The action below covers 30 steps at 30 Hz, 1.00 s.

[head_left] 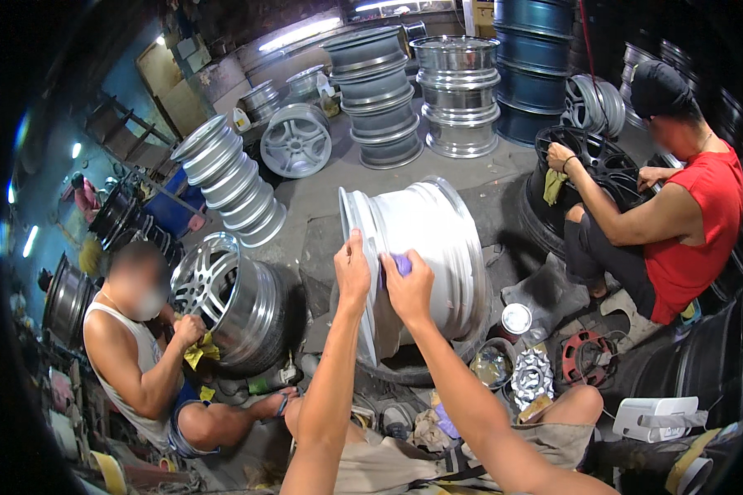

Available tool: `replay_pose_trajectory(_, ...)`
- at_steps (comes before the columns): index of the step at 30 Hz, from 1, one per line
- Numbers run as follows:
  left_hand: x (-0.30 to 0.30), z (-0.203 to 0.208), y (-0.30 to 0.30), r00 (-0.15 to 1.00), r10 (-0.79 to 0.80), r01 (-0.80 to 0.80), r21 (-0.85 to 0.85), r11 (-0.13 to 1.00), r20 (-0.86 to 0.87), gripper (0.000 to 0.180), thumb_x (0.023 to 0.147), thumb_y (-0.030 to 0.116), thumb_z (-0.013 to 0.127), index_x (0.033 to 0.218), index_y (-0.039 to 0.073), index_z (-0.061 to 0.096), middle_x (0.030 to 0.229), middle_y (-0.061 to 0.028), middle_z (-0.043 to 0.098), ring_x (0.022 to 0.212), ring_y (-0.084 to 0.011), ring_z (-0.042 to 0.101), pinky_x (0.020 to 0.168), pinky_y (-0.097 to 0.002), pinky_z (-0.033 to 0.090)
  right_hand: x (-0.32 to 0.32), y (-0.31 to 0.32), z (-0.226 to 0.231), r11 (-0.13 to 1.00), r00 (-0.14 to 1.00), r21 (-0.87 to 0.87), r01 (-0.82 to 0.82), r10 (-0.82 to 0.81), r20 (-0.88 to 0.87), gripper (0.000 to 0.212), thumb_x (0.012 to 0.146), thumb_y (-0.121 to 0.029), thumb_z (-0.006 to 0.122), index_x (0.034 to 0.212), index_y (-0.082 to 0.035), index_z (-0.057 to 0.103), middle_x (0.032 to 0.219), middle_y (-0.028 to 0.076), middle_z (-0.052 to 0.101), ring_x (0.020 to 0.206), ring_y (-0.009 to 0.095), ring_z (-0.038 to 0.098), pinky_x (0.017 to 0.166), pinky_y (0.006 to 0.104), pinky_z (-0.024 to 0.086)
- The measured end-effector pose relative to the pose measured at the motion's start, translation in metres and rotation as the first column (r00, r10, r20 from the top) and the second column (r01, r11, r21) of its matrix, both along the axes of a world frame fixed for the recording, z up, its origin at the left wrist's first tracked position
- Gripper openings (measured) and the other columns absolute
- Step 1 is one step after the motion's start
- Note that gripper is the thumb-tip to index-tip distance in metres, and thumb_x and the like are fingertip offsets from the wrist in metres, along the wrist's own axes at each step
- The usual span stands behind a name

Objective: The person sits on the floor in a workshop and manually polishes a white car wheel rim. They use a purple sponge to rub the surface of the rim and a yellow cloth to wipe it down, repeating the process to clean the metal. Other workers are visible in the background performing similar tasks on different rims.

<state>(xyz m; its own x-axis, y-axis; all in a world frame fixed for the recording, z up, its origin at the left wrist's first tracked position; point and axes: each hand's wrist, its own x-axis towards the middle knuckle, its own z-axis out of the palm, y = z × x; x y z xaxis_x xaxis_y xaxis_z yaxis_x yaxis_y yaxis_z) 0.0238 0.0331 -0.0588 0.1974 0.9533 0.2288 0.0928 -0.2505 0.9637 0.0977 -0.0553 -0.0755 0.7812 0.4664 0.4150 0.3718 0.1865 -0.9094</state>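
Note:
A white-grey wheel rim stands on edge in front of me, resting on a dark tyre. My left hand is closed at the rim's left lip, its fingers curled over the edge. Just to the right, my right hand pinches a small purple pad against the inside of that lip. Whether the pad is cloth or abrasive sheet, I cannot tell. The fingers partly hide it.
At left a person in a white vest works on a silver rim; at right a person in red handles a black rim. Rim stacks stand behind. By my right knee are an open can and a tub.

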Motion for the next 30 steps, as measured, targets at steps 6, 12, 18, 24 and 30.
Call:
replay_pose_trajectory(6,0.005,0.013,-0.009,0.999,0.023,-0.022,-0.047,0.999,0.022,0.054,0.109,0.043,0.049,0.074,0.001,0.048,0.071,-0.0008,0.044,0.073,-0.0128,0.04,0.066,-0.0351,0.036,0.005,0.01,0.0,1.0,0.999,0.022,0.007,-0.006,-0.046,0.042,0.089,-0.024,0.08,0.072,0.003,0.053,0.058,0.018,0.048,0.054,0.019,0.041,0.054,0.041,0.04)
replay_pose_trajectory(12,0.001,0.001,-0.004,1.0,0.019,-0.019,-0.016,1.0,0.017,0.054,0.109,0.042,0.05,0.073,0.002,0.048,0.07,0.0001,0.041,0.072,-0.0126,0.039,0.065,-0.0353,0.036,-0.009,-0.016,-0.011,1.0,0.998,-0.006,-0.02,0.02,-0.06,0.044,0.089,-0.025,0.081,0.07,0.002,0.051,0.056,0.017,0.046,0.053,0.02,0.041,0.053,0.0418,0.039)
replay_pose_trajectory(18,0.007,-0.002,0.001,0.999,-0.005,0.007,-0.04,0.999,0.054,0.055,0.109,0.043,0.05,0.073,0.002,0.047,0.07,0.0004,0.041,0.072,-0.0129,0.038,0.065,-0.0348,0.036,0.017,0.019,0.013,0.999,0.998,0.012,-0.033,0.034,-0.057,0.042,0.088,-0.023,0.08,0.07,0.004,0.053,0.055,0.016,0.048,0.052,0.021,0.044,0.053,0.0429,0.04)
replay_pose_trajectory(24,0.001,0.002,-0.001,0.999,0.004,-0.004,0.006,1.0,0.044,0.055,0.109,0.044,0.05,0.074,0.002,0.049,0.069,0.0008,0.043,0.071,-0.0114,0.039,0.063,-0.0338,0.034,-0.001,-0.003,-0.006,1.0,0.999,0.01,-0.03,0.03,-0.02,0.043,0.089,-0.025,0.08,0.07,0.003,0.053,0.056,0.017,0.05,0.051,0.022,0.044,0.054,0.0424,0.041)
replay_pose_trajectory(30,0.008,0.005,-0.007,1.0,-0.015,0.015,-0.026,1.0,0.025,0.053,0.109,0.044,0.051,0.074,0.005,0.053,0.07,0.0031,0.045,0.068,-0.0099,0.04,0.062,-0.0327,0.034,0.023,0.032,0.008,0.998,0.996,0.054,0.045,-0.049,0.077,0.041,0.089,-0.024,0.08,0.071,0.002,0.055,0.057,0.017,0.051,0.052,0.021,0.047,0.055,0.0419,0.042)
